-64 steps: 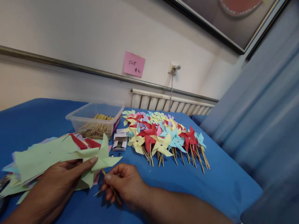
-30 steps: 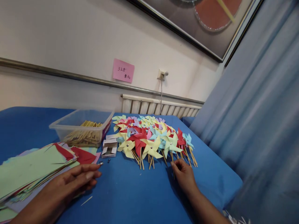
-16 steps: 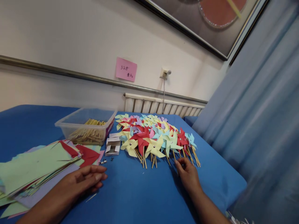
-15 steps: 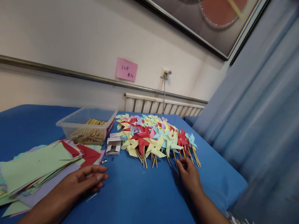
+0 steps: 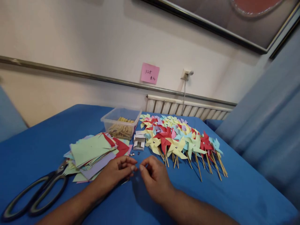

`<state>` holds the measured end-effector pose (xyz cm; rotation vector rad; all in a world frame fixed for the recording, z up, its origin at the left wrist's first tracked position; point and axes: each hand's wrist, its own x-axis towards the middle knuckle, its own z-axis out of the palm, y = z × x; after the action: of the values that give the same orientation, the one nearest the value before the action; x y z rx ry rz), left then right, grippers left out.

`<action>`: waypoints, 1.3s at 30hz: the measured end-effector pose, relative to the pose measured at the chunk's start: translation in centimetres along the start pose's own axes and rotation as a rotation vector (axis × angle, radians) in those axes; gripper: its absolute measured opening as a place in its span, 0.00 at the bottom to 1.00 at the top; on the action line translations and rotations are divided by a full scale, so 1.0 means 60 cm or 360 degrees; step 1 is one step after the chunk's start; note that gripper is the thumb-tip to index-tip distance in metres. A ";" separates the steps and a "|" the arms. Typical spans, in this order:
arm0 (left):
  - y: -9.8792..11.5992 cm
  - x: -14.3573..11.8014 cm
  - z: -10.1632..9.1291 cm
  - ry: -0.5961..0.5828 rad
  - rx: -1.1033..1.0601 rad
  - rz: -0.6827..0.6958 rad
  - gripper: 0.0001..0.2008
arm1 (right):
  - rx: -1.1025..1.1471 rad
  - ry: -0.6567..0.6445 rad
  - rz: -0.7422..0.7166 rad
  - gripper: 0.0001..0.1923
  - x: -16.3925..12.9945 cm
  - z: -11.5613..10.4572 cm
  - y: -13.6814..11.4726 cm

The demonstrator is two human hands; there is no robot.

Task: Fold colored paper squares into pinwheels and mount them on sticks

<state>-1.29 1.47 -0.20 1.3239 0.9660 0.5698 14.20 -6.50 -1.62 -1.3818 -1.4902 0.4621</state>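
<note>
In the middle of the head view, my left hand [image 5: 120, 170] and my right hand [image 5: 155, 176] face each other over the blue cloth, a small gap between their fingertips. The fingers of both are loosely bent, thumbs apart from them, with no object visible in either. Under my left fingers lies a thin pale stick [image 5: 125, 182], partly hidden. Just beyond the hands are small metal fasteners [image 5: 132, 154] and an open small white box [image 5: 139, 142]. Paper pinwheels [image 5: 177, 147] on thin sticks lie in rows to the right, one light green pinwheel [image 5: 194, 145] at the front.
A pile of coloured paper [image 5: 90, 150] lies left of my hands, with large scissors [image 5: 44, 190] beside it. Behind stands a clear plastic tub [image 5: 110, 125] holding wooden sticks [image 5: 122, 126]. A blue curtain [image 5: 269, 103] hangs at the right.
My right hand has let go of the light green pinwheel's stick and moved left to my left hand. The view has turned left, bringing the scissors into sight.
</note>
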 end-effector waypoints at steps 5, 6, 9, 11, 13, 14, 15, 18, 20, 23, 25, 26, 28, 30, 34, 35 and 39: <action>0.014 0.000 -0.018 0.0306 -0.0050 0.0094 0.15 | 0.0459 0.0009 0.0345 0.06 0.040 0.091 0.031; 0.015 0.000 -0.019 0.0338 -0.0067 0.0114 0.14 | 0.0485 -0.0020 0.0360 0.06 0.039 0.096 0.039; 0.015 0.000 -0.019 0.0326 -0.0054 0.0167 0.13 | 0.0505 -0.0206 0.0361 0.05 0.031 0.092 0.055; 0.011 0.001 -0.017 0.0278 -0.0001 0.0169 0.11 | 0.0475 -0.0329 0.0328 0.05 0.026 0.086 0.058; 0.007 0.001 -0.015 0.0254 0.0045 0.0180 0.10 | 0.0478 -0.0382 0.0300 0.05 0.027 0.083 0.059; 0.006 0.001 -0.015 0.0257 0.0057 0.0192 0.10 | 0.0509 -0.0375 0.0315 0.05 0.029 0.084 0.059; 0.005 0.002 -0.015 0.0270 0.0058 0.0208 0.10 | 0.0553 -0.0362 0.0363 0.05 0.032 0.085 0.061; 0.010 0.001 -0.017 0.0352 0.0034 0.0251 0.11 | 0.0669 -0.0363 0.0580 0.05 0.041 0.084 0.065; 0.016 -0.002 -0.019 0.0415 0.0045 0.0282 0.11 | 0.0651 -0.0462 0.0598 0.04 0.043 0.076 0.064; 0.025 -0.007 -0.018 0.0461 0.0057 0.0336 0.11 | 0.0248 -0.0710 0.0232 0.05 0.038 0.054 0.050; 0.027 -0.010 -0.016 0.0450 0.0056 0.0339 0.11 | -0.0162 -0.0809 -0.0038 0.06 0.032 0.041 0.036; 0.027 -0.011 -0.015 0.0440 0.0056 0.0330 0.11 | -0.0334 -0.0851 -0.0120 0.05 0.029 0.036 0.028; 0.026 -0.013 -0.011 0.0409 0.0044 0.0304 0.11 | -0.0620 -0.0931 -0.0243 0.03 0.025 0.034 0.014; 0.024 -0.015 -0.008 0.0377 0.0024 0.0287 0.10 | -0.0858 -0.0975 -0.0365 0.05 0.021 0.038 0.004; 0.026 -0.020 -0.003 0.0374 0.0022 0.0308 0.09 | -0.1126 -0.0967 -0.0525 0.05 0.014 0.051 -0.002; 0.027 -0.021 -0.002 0.0390 0.0023 0.0312 0.09 | -0.1133 -0.0945 -0.0512 0.05 0.012 0.052 0.000; 0.036 -0.023 -0.005 0.0478 0.0044 0.0345 0.10 | -0.0963 -0.0718 -0.0154 0.06 0.019 0.048 0.020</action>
<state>-1.86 0.94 2.27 1.4021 1.0818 0.9449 12.58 -4.14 -3.34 -1.7283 -2.1791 0.2769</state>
